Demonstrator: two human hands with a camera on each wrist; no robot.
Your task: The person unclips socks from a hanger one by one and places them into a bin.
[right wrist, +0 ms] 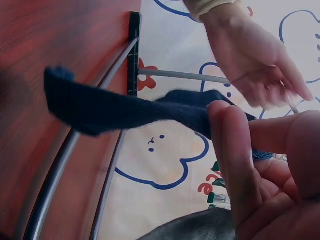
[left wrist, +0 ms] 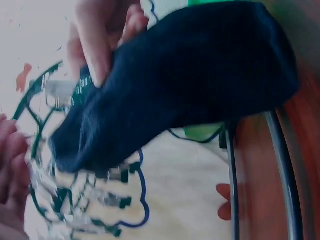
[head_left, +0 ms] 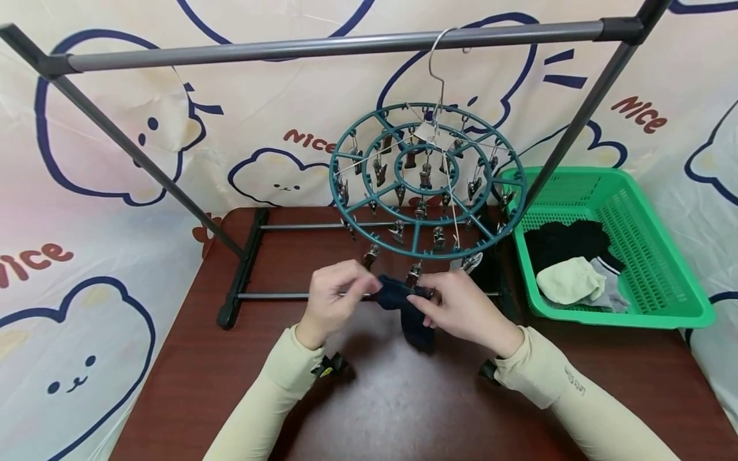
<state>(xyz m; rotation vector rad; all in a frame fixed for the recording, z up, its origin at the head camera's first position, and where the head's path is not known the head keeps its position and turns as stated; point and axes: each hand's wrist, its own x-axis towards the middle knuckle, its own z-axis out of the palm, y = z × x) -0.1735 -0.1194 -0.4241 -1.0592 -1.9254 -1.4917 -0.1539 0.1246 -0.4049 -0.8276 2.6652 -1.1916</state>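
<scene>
A dark navy sock hangs below the near rim of a round teal clip hanger. My right hand pinches the sock's upper edge between thumb and fingers, right by a metal clip. The sock's foot end sticks out over the table in the right wrist view. My left hand is raised at the sock's left end, its fingers loosely bent and blurred in the right wrist view. From the left wrist camera, its fingers show apart from the sock. Another clip dangles just above this hand.
The hanger hooks over a grey metal rack bar, whose feet stand on the brown table. To the right, a green basket holds black, pale yellow and grey cloth items. A printed sheet covers the wall behind.
</scene>
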